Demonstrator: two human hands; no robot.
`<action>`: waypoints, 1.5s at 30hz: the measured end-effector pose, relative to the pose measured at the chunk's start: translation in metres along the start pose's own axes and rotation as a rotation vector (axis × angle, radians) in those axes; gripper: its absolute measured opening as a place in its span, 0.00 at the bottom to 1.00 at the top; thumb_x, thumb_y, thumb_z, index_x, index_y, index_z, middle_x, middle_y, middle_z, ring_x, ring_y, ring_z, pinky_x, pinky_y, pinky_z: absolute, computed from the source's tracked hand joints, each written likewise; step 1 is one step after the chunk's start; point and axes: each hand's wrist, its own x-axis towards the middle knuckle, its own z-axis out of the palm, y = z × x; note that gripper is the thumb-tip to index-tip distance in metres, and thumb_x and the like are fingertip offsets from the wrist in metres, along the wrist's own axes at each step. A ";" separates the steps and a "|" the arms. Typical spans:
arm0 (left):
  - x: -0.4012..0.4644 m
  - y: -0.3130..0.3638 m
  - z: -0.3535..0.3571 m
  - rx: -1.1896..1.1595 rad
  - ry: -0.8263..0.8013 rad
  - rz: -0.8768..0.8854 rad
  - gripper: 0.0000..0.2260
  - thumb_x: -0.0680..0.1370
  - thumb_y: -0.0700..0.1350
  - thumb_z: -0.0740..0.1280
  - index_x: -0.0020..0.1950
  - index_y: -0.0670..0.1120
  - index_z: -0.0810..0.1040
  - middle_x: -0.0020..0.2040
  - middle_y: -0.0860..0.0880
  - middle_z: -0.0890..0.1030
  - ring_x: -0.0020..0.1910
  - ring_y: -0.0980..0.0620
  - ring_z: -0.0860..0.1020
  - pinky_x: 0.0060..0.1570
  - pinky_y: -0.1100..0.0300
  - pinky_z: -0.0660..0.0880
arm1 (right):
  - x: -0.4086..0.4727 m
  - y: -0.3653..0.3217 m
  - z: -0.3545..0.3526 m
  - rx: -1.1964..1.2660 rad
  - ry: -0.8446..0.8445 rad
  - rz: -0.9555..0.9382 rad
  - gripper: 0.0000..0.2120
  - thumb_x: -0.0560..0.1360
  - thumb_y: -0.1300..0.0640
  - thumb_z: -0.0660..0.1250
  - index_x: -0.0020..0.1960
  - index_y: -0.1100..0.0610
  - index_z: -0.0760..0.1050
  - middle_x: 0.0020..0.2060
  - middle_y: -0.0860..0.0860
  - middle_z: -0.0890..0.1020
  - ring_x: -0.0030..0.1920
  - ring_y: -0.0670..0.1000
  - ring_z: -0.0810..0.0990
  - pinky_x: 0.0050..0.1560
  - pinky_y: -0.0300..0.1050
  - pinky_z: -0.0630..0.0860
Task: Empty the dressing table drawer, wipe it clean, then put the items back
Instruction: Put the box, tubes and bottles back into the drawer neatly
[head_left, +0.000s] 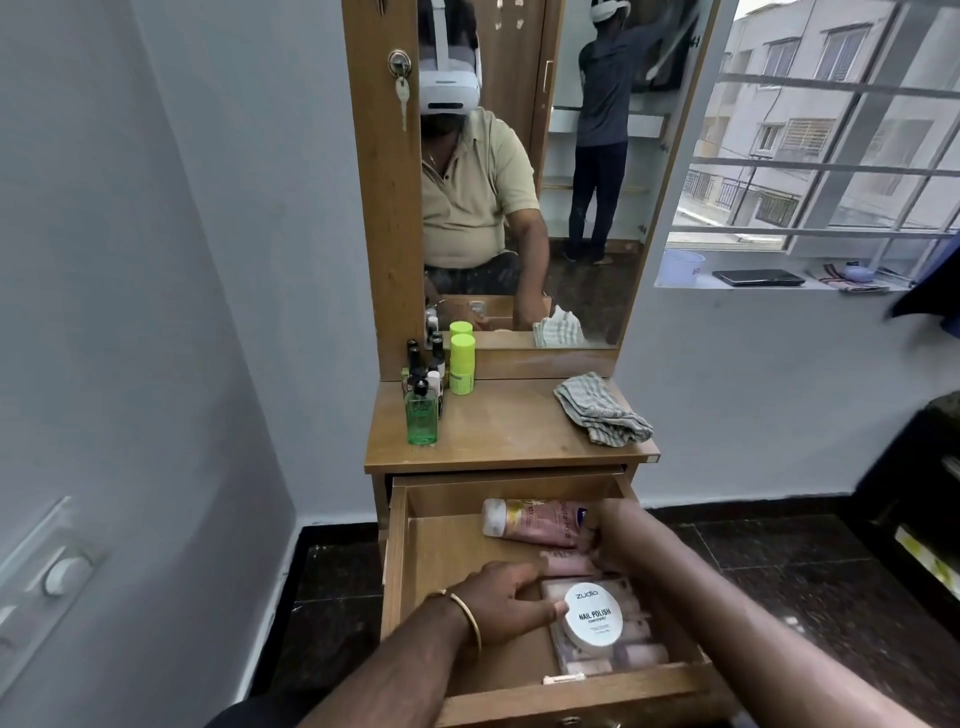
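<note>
Wooden drawer (400, 566) — left hand (501, 603) touching round white tub (594, 617)

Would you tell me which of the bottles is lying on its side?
The pink bottle with a white cap at the back of the open drawer; the green and yellow-green bottles stand upright on top.

Grey striped cloth (602, 410), neon-yellow bottle (462, 365), green bottle (421, 420), pink tube (535, 521).

A bedroom in a home. A wooden dressing table (511, 452) stands against a pale wall, with a tall mirror (524, 171) above it and a barred window (831, 135) to its right.
</note>
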 end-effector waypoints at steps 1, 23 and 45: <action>0.000 0.000 0.000 0.017 0.004 -0.001 0.40 0.65 0.73 0.64 0.74 0.59 0.65 0.74 0.54 0.69 0.71 0.54 0.69 0.70 0.54 0.68 | 0.000 0.000 0.001 0.015 0.028 -0.008 0.10 0.69 0.61 0.69 0.48 0.53 0.84 0.47 0.50 0.86 0.50 0.53 0.83 0.51 0.42 0.79; -0.002 0.004 0.000 0.244 0.107 -0.010 0.20 0.75 0.49 0.72 0.66 0.51 0.73 0.65 0.51 0.76 0.61 0.53 0.75 0.58 0.61 0.72 | -0.005 0.000 -0.010 -0.044 -0.111 -0.052 0.15 0.76 0.58 0.67 0.62 0.54 0.79 0.58 0.53 0.81 0.59 0.56 0.80 0.58 0.46 0.76; 0.005 -0.004 0.006 0.024 0.111 0.048 0.31 0.74 0.50 0.73 0.73 0.58 0.62 0.58 0.57 0.74 0.60 0.59 0.73 0.62 0.55 0.74 | 0.015 0.014 -0.040 -0.039 -0.181 -0.262 0.15 0.76 0.63 0.67 0.61 0.55 0.80 0.57 0.54 0.82 0.53 0.54 0.80 0.48 0.42 0.73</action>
